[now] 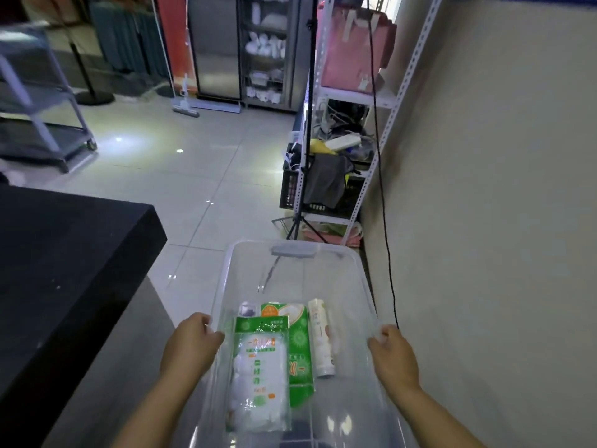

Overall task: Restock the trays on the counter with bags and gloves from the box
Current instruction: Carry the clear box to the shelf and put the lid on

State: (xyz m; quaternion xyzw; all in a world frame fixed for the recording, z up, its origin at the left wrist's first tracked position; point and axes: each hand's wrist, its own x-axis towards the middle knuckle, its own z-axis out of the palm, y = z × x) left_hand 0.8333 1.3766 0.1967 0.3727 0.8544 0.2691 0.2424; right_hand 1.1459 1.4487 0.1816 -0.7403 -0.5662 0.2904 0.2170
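**A:** Step in hand: the clear box [326, 279] is being carried. This is judged to be early in the task, as nothing is seen unpacked.

**B:** Grip?

**A:** The left hand [190, 344] is curled round the left rim. The right hand [395, 357] is curled round the right rim. Nothing else is held.

**B:** Contents?

**A:** A glove pack [258, 376] is laid flat at the near left of the box floor, on top of a green pack [298, 337]. A white roll [321, 337], taken to be bags, is lying just beside them on the right. A small grey item behind is too blurred to be named.

**B:** Trays?

**A:** Not in view. The black counter [64, 270] is at the left, near the box. Only its dark top is shown.

**B:** How should it be done?

**A:** The box should be kept level so the roll is not set rolling. The load looks light and is stacked at the near end. The box is best set on the counter first, so that a hand is freed for picking.

**B:** Obstructions?

**A:** The counter corner is near the left hand and must be cleared on any swing left. A black cable [384, 221] is hung down the wall at the right. A tripod stand [305, 156] and a shelf rack [355, 98] are placed ahead, beyond the box. A cart [42, 101] is well apart at the far left.
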